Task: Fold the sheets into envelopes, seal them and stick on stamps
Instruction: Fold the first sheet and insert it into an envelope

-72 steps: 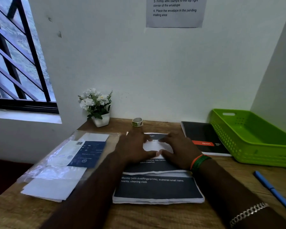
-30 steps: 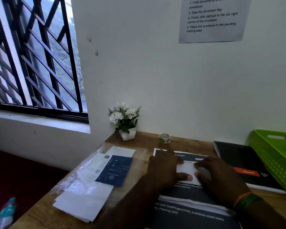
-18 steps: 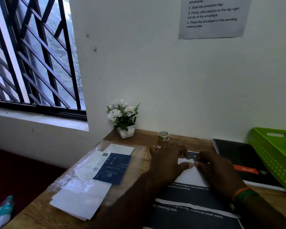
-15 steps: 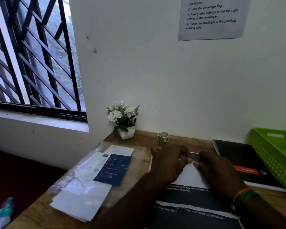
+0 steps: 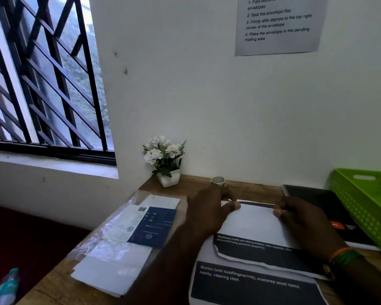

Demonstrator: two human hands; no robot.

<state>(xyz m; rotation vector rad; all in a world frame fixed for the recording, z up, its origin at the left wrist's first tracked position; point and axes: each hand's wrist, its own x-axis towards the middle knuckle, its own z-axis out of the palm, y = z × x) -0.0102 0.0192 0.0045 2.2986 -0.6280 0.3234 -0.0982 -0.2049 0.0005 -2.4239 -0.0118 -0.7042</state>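
Left hand (image 5: 209, 213) and right hand (image 5: 304, 223), fingers flat and uncurled, press the folded sheet (image 5: 254, 225) at its left and right ends (white side up); it lies on the printed stack (image 5: 255, 287), mid-desk (image 5: 249, 190), the stamp roll (image 5: 218, 181) just beyond.

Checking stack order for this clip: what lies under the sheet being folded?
Under the folded sheet, pressed by the left hand and right hand, lies another printed sheet with dark panels on the wooden desk. How many more sheets lie below is hidden.
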